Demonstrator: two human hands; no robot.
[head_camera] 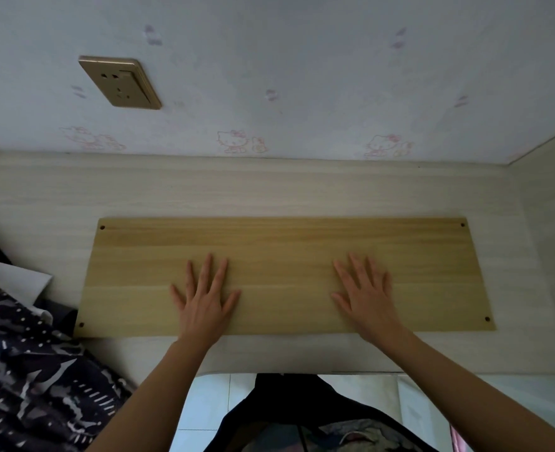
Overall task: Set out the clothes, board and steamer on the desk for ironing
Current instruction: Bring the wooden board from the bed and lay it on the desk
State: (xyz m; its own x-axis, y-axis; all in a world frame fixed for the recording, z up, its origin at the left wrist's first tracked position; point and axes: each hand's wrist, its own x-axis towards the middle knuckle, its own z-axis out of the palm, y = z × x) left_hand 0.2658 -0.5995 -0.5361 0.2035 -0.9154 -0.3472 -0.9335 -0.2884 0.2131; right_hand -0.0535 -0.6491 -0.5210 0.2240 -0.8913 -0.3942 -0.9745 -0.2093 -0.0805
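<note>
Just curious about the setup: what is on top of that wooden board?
Only the left hand and right hand, flat with fingers spread, lie on the board. The desk beneath it is covered.

No writing, number or brand name can be read anywhere in view. The nearest thing to a sign is the wallpaper (302,76), printed with faint pink cartoon cats (233,141) wearing bows, in a row just above the desk (269,190). Any marking on the gold socket plate (119,82) is too blurred to make out.
</note>
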